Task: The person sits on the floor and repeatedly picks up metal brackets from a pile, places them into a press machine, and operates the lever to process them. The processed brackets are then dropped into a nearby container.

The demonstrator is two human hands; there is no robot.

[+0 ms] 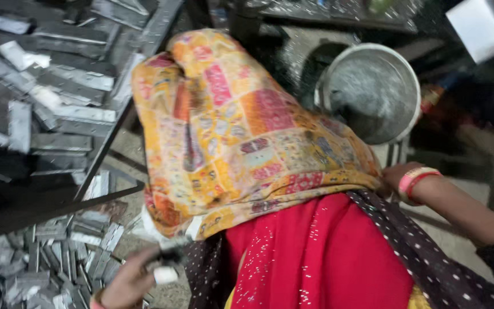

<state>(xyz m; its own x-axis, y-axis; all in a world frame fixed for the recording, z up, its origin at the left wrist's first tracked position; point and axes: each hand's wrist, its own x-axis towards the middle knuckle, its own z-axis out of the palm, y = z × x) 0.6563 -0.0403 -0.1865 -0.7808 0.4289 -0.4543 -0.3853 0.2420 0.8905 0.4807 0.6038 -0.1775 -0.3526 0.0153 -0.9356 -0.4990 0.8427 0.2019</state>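
1. Patchwork cloth, centre of view, draped in a big soft hump; long axis runs from far left to near right, lower edge hanging at right.
2. Fabric: yellow-orange with pink, red and grey printed squares, wrinkled, matte.
3. Right hand, right of centre, fingers tucked under the cloth's near-right edge and gripping it; pink and white bangles on the wrist.
4. Left hand, near left, blurred, fingers curled around a small dark object; cannot tell what it is; fingertip wrapped in white.
5. Below the cloth: red sequinned garment, dark dotted scarf crossing it.
6. Left: piles of flat grey metal pieces, dark bar in front.
7. Far right: round metal bowl, partly hidden by the cloth.
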